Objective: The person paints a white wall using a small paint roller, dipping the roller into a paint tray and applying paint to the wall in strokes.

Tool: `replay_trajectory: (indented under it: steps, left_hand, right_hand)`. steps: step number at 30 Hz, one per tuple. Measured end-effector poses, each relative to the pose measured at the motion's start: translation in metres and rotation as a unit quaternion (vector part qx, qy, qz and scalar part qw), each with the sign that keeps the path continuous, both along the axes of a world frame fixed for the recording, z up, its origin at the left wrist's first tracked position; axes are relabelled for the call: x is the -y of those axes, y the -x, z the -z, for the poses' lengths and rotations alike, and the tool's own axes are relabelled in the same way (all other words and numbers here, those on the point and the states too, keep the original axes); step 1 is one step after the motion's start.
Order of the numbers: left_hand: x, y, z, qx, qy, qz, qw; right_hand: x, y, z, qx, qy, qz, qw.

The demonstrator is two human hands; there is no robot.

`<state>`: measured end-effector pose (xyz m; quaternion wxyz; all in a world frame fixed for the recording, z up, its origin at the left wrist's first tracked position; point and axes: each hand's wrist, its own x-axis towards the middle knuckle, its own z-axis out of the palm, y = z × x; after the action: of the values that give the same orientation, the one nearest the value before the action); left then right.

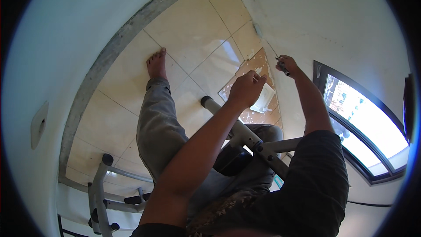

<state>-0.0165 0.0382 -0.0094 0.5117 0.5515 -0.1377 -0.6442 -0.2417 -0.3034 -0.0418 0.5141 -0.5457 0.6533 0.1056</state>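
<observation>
Head view: a small dark tool, kind unclear, is gripped in the right hand and pressed to the white wall beside the window. Left hand is loosely curled, nothing seen in it. Marking or fixing seems under way; steady footing on the grey metal frame is called for next.

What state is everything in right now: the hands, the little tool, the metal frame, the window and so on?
Left hand: raised, fingers curled, pinching something too small to tell.
Right hand: closed around a small dark pen-like tool, held against the white wall.
Grey tubular metal frame: standing; the person's leg rests on it.
Bare foot: flat on the beige tiled floor.
Dark-framed window: bright with daylight.
</observation>
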Motion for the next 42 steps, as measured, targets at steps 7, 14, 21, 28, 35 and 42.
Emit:
replay_trajectory:
  steps: [7, 14, 21, 28, 35, 42]
  left_hand:
    - [0.003, -0.003, 0.003, 0.012, 0.046, -0.111, 0.993]
    - [0.001, 0.014, 0.012, -0.009, 0.041, -0.11, 0.993]
    - [-0.042, 0.048, 0.04, 0.236, -0.055, 0.206, 0.948]
    - [-0.025, 0.082, -0.01, 0.232, 0.047, 0.338, 0.911]
    - [0.019, 0.074, -0.007, 0.109, 0.003, 0.17, 0.979]
    - [0.052, 0.08, 0.042, -0.113, -0.103, -0.189, 0.97]
  right_hand:
    - [0.015, 0.007, -0.182, -0.065, 0.02, -0.191, 0.979]
    - [-0.068, 0.055, -0.35, -0.143, 0.141, -0.026, 0.979]
    - [-0.075, 0.084, -0.328, -0.115, 0.136, -0.007, 0.984]
    - [0.006, 0.085, -0.169, -0.238, 0.098, -0.154, 0.954]
    - [0.03, 0.085, -0.076, -0.221, 0.068, -0.169, 0.958]
    - [0.021, 0.106, -0.103, -0.223, 0.079, -0.082, 0.968]
